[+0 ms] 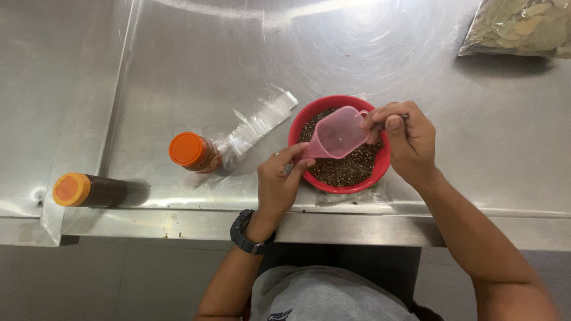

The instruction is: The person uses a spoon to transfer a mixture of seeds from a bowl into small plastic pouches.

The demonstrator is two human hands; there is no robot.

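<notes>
A red bowl [299, 122] full of dark small seeds [351, 169] sits near the front edge of a steel counter. My right hand [407, 139] grips the handle of a clear pink plastic scoop [336, 135] held over the bowl, its spout pointing to the left. My left hand [278, 181] is at the bowl's left rim, fingertips touching the scoop's spout end; it seems to pinch something small there, which I cannot make out. A dark watch is on my left wrist.
A jar with an orange lid [189, 151] stands left of the bowl, a clear plastic bag [259, 122] beside it. A dark bottle with an orange cap [83, 189] lies further left. A bag of dried leaves [520, 27] is at the back right.
</notes>
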